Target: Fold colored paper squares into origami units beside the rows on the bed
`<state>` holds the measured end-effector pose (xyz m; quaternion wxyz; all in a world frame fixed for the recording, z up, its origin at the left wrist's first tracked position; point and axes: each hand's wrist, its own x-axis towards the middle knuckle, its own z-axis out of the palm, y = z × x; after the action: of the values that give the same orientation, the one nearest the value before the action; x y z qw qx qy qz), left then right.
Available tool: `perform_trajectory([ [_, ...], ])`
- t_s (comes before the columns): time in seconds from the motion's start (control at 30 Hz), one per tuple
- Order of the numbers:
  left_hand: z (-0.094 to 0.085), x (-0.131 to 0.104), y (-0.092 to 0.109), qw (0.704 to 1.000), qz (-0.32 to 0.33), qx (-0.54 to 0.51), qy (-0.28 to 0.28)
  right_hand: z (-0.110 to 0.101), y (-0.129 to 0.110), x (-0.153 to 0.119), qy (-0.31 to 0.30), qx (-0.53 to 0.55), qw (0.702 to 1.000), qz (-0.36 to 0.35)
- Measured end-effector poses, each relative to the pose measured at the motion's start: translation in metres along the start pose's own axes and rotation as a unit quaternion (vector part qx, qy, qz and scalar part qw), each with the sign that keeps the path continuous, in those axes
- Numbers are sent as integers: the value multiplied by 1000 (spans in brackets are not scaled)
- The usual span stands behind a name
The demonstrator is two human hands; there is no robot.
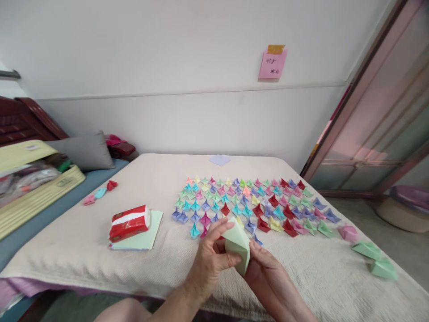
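Pale green and creased to a point, the paper [238,246] sits at six o'clock before the folded boats [236,210], pinched between left hand [212,255] and right hand [266,273].

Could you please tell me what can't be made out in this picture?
All in the head view:
- Pale green paper: lower folds, hidden by the left hand.
- Pink note: writing, too small and blurred to read.
- Yellow box: far end, cut off by the left edge.
- Bin: cut off by the right edge.
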<state>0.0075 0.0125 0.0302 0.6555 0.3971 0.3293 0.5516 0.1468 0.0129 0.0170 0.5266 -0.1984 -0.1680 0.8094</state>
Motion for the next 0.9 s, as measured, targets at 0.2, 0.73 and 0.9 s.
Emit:
perform_trajectory([
  [0.2,-3,3,3,997,52,54,16,-2,1,-1,27,0,1000,-5],
  [0.73,1,2,-17,989,80,52,115,2,2,1,86,46,994,-41],
  [0.9,4,1,-18,989,76,37,125,5,2,0,87,64,993,-38],
])
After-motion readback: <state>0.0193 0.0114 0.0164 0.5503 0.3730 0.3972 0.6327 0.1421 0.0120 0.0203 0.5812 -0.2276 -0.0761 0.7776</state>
